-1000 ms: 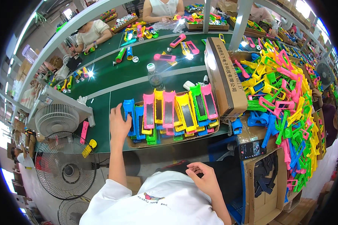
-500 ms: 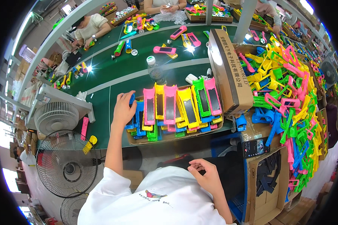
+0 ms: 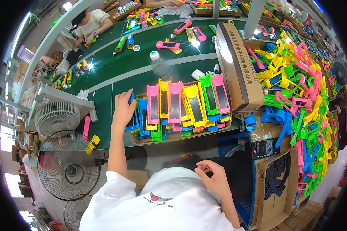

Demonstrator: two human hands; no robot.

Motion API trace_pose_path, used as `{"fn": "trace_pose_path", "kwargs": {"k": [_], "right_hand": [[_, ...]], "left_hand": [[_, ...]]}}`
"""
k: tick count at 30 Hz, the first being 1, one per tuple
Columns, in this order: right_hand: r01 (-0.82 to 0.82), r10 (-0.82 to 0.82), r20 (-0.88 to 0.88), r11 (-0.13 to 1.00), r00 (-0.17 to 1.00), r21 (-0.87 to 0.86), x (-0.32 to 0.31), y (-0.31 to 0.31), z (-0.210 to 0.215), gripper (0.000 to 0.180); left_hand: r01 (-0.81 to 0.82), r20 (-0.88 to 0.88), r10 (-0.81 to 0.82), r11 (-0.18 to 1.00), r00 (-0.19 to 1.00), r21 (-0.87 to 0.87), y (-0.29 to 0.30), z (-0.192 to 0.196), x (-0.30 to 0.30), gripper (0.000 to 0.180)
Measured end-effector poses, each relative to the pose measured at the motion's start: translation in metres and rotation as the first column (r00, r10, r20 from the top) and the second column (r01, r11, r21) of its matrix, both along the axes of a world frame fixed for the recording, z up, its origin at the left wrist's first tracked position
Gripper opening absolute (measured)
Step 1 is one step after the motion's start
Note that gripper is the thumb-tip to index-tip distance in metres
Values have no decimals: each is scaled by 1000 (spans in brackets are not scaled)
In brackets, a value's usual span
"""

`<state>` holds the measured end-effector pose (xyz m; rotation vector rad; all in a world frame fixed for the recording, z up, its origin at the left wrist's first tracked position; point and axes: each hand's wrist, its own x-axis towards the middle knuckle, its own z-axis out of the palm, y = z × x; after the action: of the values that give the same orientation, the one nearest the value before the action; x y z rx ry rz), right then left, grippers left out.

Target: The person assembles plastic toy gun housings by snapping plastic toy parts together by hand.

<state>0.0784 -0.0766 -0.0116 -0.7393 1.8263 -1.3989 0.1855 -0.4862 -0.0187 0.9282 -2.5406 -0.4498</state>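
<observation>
My left hand (image 3: 123, 109) grips a blue plastic piece (image 3: 132, 115) at the left end of a row of coloured plastic holders (image 3: 185, 102), pink, yellow and green on top, blue beneath. They lie on a flat cardboard sheet (image 3: 139, 140) at the near edge of a green table (image 3: 104, 104). My right hand (image 3: 214, 178) rests low by my lap over a dark cloth, fingers curled together; whether it pinches anything small I cannot tell.
A long cardboard box (image 3: 237, 69) stands right of the row. A big heap of coloured plastic parts (image 3: 300, 100) fills the right. A box of dark strips (image 3: 275, 184) sits lower right. Fans (image 3: 67, 165) stand at left. Other people (image 3: 88, 23) work across the table.
My left hand has slid a little along the left end of the row and now grips the blue piece. My right hand stays by my lap.
</observation>
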Motion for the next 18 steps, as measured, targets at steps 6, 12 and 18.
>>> {"fn": "trace_pose_path", "kwargs": {"k": [6,12,18], "right_hand": [[-4,3,21,1000,1000,18,1,1,-1,21],[2,-2,23,1000,1000,18,1,2,-1,21],[-14,13,17,999,1000,39,2,1,-1,21]], "left_hand": [[34,24,-34,999,999,9,6,-5,1,46],[40,57,-39,999,998,-10,7,-4,-1,44],[-60,104,88,966,991,-250,19,-28,-5,43]]}}
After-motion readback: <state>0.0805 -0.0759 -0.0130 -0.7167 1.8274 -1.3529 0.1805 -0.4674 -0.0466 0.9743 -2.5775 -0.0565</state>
